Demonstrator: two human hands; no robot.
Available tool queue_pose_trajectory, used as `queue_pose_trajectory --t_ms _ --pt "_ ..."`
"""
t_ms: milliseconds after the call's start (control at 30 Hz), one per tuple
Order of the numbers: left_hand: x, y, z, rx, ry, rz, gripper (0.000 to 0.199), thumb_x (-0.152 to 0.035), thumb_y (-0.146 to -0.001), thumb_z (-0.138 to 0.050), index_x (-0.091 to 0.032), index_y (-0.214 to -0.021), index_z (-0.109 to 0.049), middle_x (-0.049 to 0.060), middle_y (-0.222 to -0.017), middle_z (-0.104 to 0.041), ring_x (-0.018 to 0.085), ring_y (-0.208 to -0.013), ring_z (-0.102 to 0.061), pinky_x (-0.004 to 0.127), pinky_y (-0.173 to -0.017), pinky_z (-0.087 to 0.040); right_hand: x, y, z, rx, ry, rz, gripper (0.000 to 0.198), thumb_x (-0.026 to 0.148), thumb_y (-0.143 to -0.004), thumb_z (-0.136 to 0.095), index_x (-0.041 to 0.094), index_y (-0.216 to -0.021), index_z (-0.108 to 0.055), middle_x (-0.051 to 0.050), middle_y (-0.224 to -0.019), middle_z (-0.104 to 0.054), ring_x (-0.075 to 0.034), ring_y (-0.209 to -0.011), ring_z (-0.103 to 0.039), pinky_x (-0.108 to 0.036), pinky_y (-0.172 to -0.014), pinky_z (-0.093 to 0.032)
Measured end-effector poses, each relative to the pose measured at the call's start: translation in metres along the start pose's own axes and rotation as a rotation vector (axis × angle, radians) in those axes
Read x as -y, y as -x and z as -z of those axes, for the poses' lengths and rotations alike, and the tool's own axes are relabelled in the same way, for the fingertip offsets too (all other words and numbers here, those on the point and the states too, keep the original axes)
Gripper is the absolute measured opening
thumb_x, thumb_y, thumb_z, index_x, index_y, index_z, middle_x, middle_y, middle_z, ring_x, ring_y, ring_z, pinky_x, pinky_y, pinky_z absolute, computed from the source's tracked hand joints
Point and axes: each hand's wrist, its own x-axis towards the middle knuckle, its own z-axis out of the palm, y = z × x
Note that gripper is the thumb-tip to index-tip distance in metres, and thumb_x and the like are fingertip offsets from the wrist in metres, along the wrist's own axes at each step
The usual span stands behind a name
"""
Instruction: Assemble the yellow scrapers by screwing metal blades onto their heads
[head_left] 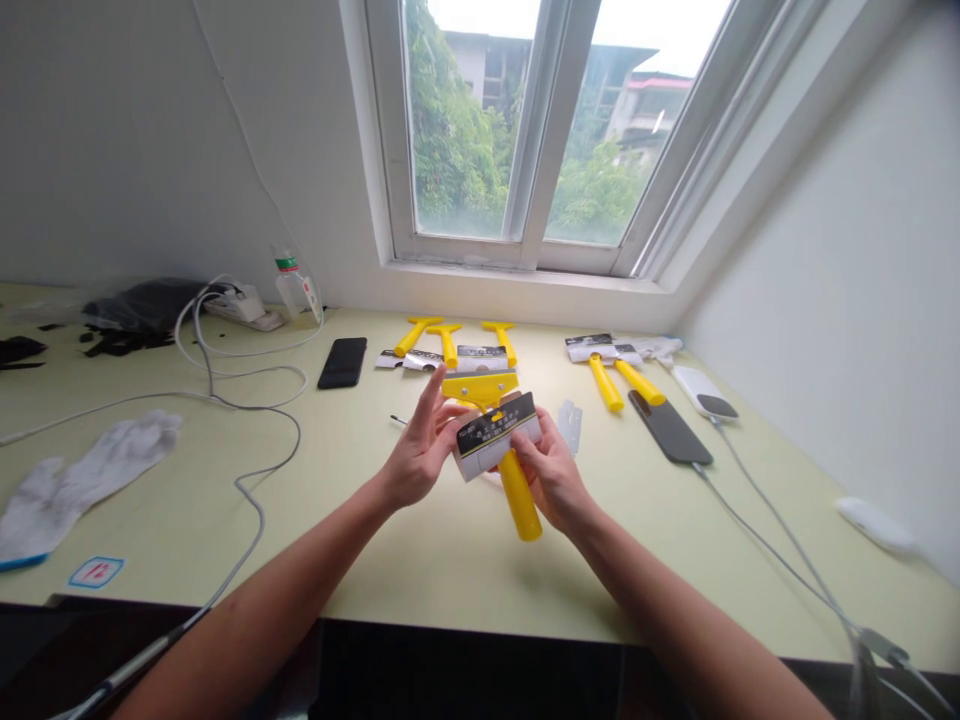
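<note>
A yellow scraper [519,500] with a metal blade along its wide head is held up above the table, blade end away from me. A black-and-white printed card [487,440] sits around the scraper's neck. My right hand [553,470] is closed on the scraper and card, its thumb pressing the card's face. With thumb and fingers, my left hand [420,450] pinches the card's left edge, while its index finger points up beside the blade. Behind the hands, a flat metal blade piece [570,428] lies on the table, partly hidden by my right hand.
Several yellow scrapers [446,345] with cards lie at the back, and two carded scrapers [606,385] at the right. Phones [343,362], a plastic bottle [296,290], white gloves [90,475] and loose cables [259,500] are on the table [420,580]. A window [525,150] stands behind.
</note>
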Motion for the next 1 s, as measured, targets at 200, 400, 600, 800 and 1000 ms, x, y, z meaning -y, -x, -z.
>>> queue_pose_trajectory --t_ms 200,400,600,800,1000 --pt "0.008 -0.004 0.008 0.007 0.084 -0.267 0.064 -0.041 -0.097 -0.044 -0.045 -0.151 -0.01 0.011 -0.139 -0.043 0.022 -0.102 -0.061 0.038 -0.08 -0.054 0.011 0.001 0.003 -0.045 -0.037 0.098 0.045 0.037 -0.082 -0.072 0.028 -0.117 -0.046 -0.001 -0.102 -0.067 -0.015 -0.08 -0.067 -0.031 -0.071 -0.06" --pt "0.009 -0.008 0.009 -0.014 0.067 -0.156 0.05 -0.044 -0.098 -0.039 -0.031 -0.145 -0.032 0.012 -0.125 -0.051 0.02 -0.088 -0.062 0.035 -0.07 -0.054 0.018 -0.001 0.006 -0.147 0.024 0.186 0.036 0.037 -0.083 -0.071 0.024 -0.108 -0.05 0.001 -0.092 -0.067 -0.013 -0.072 -0.066 -0.026 -0.061 -0.06" --pt "0.007 -0.005 0.003 0.15 0.113 0.053 0.05 -0.05 -0.097 -0.04 -0.021 -0.137 -0.048 0.014 -0.116 -0.058 0.024 -0.094 -0.061 0.034 -0.069 -0.054 0.015 -0.001 0.008 -0.172 0.133 0.188 0.034 0.043 -0.082 -0.07 0.022 -0.1 -0.051 0.001 -0.084 -0.066 -0.013 -0.062 -0.063 -0.028 -0.056 -0.059" --pt "0.01 -0.005 -0.009 0.164 0.017 0.248 0.038 -0.043 -0.087 -0.063 -0.018 -0.116 -0.064 0.01 -0.11 -0.066 0.023 -0.094 -0.063 0.029 -0.073 -0.052 0.01 0.0 0.008 -0.151 0.379 0.172 0.032 0.049 -0.083 -0.066 0.021 -0.095 -0.055 0.0 -0.08 -0.064 -0.015 -0.069 -0.063 -0.027 -0.059 -0.055" --pt "0.011 -0.011 -0.004 -0.025 -0.068 0.273 0.03 -0.04 -0.081 -0.069 -0.014 -0.097 -0.069 0.005 -0.086 -0.068 0.016 -0.072 -0.062 0.023 -0.058 -0.049 0.011 -0.003 0.016 -0.069 0.466 0.041 0.05 0.056 -0.087 -0.057 0.023 -0.123 -0.044 -0.004 -0.092 -0.068 -0.017 -0.068 -0.067 -0.03 -0.06 -0.054"
